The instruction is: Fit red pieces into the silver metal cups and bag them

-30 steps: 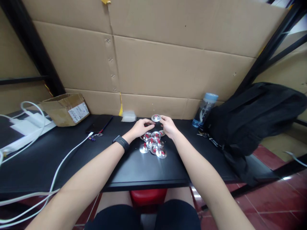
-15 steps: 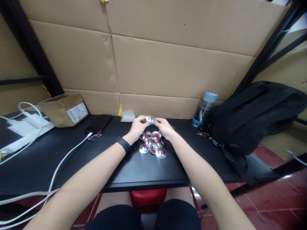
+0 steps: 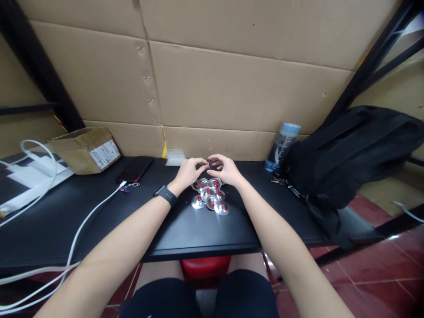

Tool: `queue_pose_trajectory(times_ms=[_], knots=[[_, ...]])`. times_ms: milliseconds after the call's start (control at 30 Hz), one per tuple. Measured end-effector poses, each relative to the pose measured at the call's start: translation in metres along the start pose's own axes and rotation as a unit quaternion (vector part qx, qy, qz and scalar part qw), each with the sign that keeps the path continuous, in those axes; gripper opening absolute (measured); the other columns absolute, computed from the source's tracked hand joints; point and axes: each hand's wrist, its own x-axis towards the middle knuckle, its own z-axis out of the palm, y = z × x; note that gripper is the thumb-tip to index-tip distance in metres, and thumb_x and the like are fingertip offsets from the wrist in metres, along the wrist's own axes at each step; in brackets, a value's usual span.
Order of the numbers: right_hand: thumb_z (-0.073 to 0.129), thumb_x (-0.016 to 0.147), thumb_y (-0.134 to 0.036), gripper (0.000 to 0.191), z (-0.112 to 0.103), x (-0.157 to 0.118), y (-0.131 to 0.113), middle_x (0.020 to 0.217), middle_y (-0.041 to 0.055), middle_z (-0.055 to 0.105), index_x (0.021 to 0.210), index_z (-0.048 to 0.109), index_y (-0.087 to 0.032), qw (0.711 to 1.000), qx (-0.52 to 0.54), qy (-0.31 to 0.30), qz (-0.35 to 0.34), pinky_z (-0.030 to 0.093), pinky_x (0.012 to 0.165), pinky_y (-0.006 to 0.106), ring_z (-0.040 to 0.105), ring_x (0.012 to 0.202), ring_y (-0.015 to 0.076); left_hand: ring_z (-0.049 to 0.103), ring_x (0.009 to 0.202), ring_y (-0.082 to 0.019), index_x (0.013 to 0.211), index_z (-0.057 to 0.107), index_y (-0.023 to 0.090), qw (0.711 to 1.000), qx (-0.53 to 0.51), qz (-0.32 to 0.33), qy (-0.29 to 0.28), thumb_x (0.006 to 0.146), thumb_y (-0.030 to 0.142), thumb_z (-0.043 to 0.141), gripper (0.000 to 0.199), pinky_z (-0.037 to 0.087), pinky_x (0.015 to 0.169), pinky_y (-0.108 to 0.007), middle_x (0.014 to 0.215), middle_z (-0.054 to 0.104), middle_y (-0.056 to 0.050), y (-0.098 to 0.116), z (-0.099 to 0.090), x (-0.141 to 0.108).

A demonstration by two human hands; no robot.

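Just above the far side of a small pile, a finger cymbal [image 3: 210,164] is turned nearly edge-on between my two hands, a bit of red strap showing at its middle. My left hand [image 3: 190,172] has its thumb and fingertips closed on it from the left. From the right, my right hand [image 3: 228,170] curls thumb and forefinger about its rim. Below them several silver finger cymbals [image 3: 207,193] with red straps overlap on the black table [image 3: 185,234]. My wrists and fingers cover the pile's far part.
Left on the table are an open cardboard box [image 3: 82,152], a dark phone [image 3: 135,169] with a white cable [image 3: 89,212], and a clear plastic packet [image 3: 175,157]. A water bottle [image 3: 281,148], keys [image 3: 278,179] and a black backpack [image 3: 351,154] stand right. Cardboard [image 3: 212,88] walls the back.
The held finger cymbal has turned from facing me to nearly edge-on. My right hand has shifted its grip, with thumb and forefinger now wider apart. The pile looks the same.
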Motion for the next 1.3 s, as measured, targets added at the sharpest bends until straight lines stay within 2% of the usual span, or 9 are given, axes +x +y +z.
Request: queue_pose_trajectory(times_ms=[167, 300, 433, 600, 767, 900, 1067, 1167, 1300], knots=[[0.08, 0.073, -0.02, 0.045, -0.027, 0.002, 0.018, 0.114, 0.0092, 0.068, 0.116, 0.069, -0.019, 0.991, -0.106, 0.055, 0.057, 0.057, 0.082, 0.03, 0.071, 0.094, 0.0187, 0.071, 0.09, -0.024, 0.095, 0.079, 0.022, 0.998, 0.046, -0.045, -0.009, 0.092, 0.029, 0.065, 0.015, 0.051, 0.083, -0.033, 0.098, 0.08, -0.005, -0.026, -0.006, 0.001], [0.085, 0.069, -0.022, 0.037, -0.06, -0.004, 0.035, 0.102, 0.0113, 0.073, 0.104, 0.075, -0.015, 0.942, -0.3, 0.005, 0.152, 0.054, 0.087, 0.032, 0.07, 0.094, 0.0232, 0.067, 0.1, -0.027, 0.094, 0.08, 0.024, 0.989, 0.132, -0.015, -0.062, 0.092, 0.031, 0.066, 0.016, 0.046, 0.093, -0.038, 0.105, 0.078, -0.006, -0.053, -0.006, -0.002], [0.089, 0.067, -0.03, 0.04, -0.078, -0.011, 0.048, 0.099, 0.0117, 0.077, 0.102, 0.077, -0.014, 0.916, -0.325, -0.02, 0.235, 0.053, 0.081, 0.029, 0.072, 0.092, 0.024, 0.064, 0.102, -0.026, 0.095, 0.08, 0.025, 0.987, 0.143, -0.014, -0.072, 0.092, 0.032, 0.063, 0.018, 0.044, 0.095, -0.039, 0.106, 0.076, -0.007, -0.064, 0.001, -0.004], [0.091, 0.064, -0.034, 0.04, -0.079, -0.013, 0.056, 0.098, 0.0119, 0.078, 0.098, 0.079, -0.016, 0.914, -0.312, -0.049, 0.255, 0.053, 0.077, 0.03, 0.073, 0.089, 0.0246, 0.064, 0.099, -0.027, 0.091, 0.08, 0.026, 0.991, 0.119, -0.012, -0.063, 0.089, 0.032, 0.065, 0.016, 0.043, 0.092, -0.039, 0.104, 0.075, -0.008, -0.065, 0.005, -0.005], [0.087, 0.07, -0.025, 0.035, -0.074, -0.012, 0.053, 0.098, 0.0096, 0.077, 0.103, 0.08, -0.019, 0.928, -0.295, -0.073, 0.214, 0.053, 0.083, 0.031, 0.072, 0.089, 0.0228, 0.063, 0.1, -0.028, 0.092, 0.08, 0.026, 0.995, 0.084, -0.01, -0.052, 0.087, 0.034, 0.068, 0.015, 0.042, 0.095, -0.04, 0.105, 0.074, -0.008, -0.061, 0.005, -0.006], [0.084, 0.069, -0.013, 0.041, -0.071, -0.009, 0.038, 0.112, 0.0078, 0.074, 0.109, 0.081, -0.024, 0.946, -0.275, -0.117, 0.125, 0.051, 0.092, 0.033, 0.069, 0.1, 0.0235, 0.063, 0.103, -0.03, 0.095, 0.079, 0.026, 0.992, 0.114, -0.01, -0.053, 0.088, 0.033, 0.066, 0.017, 0.043, 0.093, -0.041, 0.108, 0.074, -0.009, -0.054, 0.005, -0.006], [0.084, 0.061, -0.003, 0.036, -0.062, -0.006, 0.021, 0.111, 0.0025, 0.072, 0.088, 0.084, -0.027, 0.951, -0.212, -0.216, 0.057, 0.051, 0.092, 0.031, 0.068, 0.1, 0.0214, 0.064, 0.102, -0.029, 0.093, 0.079, 0.025, 0.99, 0.126, 0.001, -0.064, 0.091, 0.031, 0.062, 0.018, 0.044, 0.092, -0.041, 0.108, 0.074, -0.008, -0.046, 0.004, -0.005], [0.082, 0.064, -0.003, 0.026, -0.056, -0.004, 0.016, 0.104, 0.0025, 0.072, 0.077, 0.084, -0.026, 0.957, -0.218, -0.189, 0.032, 0.05, 0.093, 0.032, 0.068, 0.094, 0.0203, 0.065, 0.102, -0.028, 0.096, 0.078, 0.024, 0.993, 0.1, 0.012, -0.061, 0.091, 0.028, 0.061, 0.018, 0.045, 0.095, -0.042, 0.108, 0.074, -0.008, -0.041, 0.004, -0.004], [0.072, 0.071, -0.002, 0.025, -0.051, 0.0, 0.01, 0.101, 0.0039, 0.071, 0.07, 0.081, -0.025, 0.965, -0.243, -0.087, -0.038, 0.048, 0.094, 0.036, 0.066, 0.094, 0.0216, 0.063, 0.108, -0.026, 0.112, 0.074, 0.026, 0.997, 0.046, 0.042, -0.053, 0.091, 0.024, 0.06, 0.025, 0.045, 0.099, -0.041, 0.115, 0.073, -0.007, -0.029, 0.007, -0.002]])
